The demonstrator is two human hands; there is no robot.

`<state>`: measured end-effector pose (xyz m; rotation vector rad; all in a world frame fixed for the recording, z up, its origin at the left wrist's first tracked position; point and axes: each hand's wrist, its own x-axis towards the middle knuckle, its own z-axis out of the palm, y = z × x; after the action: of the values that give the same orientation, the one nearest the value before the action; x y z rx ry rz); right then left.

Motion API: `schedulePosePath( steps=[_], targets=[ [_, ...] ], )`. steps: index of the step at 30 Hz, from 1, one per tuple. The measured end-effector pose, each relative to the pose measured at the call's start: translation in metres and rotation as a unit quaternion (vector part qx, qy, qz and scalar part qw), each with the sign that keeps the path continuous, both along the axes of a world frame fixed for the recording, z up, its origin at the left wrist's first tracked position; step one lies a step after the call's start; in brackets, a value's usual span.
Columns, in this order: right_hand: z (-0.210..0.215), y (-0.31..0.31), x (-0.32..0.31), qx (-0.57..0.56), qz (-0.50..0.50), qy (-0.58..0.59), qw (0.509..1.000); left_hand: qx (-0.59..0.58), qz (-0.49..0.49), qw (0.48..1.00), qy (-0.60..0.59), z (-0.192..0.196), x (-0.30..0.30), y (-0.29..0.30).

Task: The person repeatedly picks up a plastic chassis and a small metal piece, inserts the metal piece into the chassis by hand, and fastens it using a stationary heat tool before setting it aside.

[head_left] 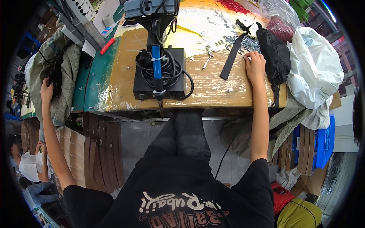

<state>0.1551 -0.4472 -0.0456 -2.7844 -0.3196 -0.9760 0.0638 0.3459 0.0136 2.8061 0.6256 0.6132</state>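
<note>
My left hand (46,91) is at the far left, its fingers closed against a black bundle (57,78) in a grey-green cloth sack (71,66). What exactly the fingers grip is hidden. On the right side of the table, my right hand (254,65) has its fingertips bent together at the near edge of a pile of small metal parts (251,45). Anything between those fingertips is too small to make out. A black waist bag (275,57) lies just right of this hand, and its black strap (232,57) stretches out to the left.
Mid-table, a soldering iron (157,70) with a blue handle hangs before a black box (176,57) wrapped in cable. A red marker (107,46) lies left. A white plastic sack (317,66) bulges at the right edge. Another person (32,167) sits at lower left.
</note>
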Motion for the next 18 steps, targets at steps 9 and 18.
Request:
schedulePosePath(
  steps=[9,18],
  targets=[
    [0.007,0.004,-0.004,0.179,0.004,-0.075,0.981,-0.435,-0.106,0.854,-0.263,0.050,-0.100,-0.226],
    [0.004,0.042,-0.072,0.531,0.096,-0.004,0.842,-0.675,-0.201,0.696,-0.138,-0.004,-0.136,-0.364]
  ],
)
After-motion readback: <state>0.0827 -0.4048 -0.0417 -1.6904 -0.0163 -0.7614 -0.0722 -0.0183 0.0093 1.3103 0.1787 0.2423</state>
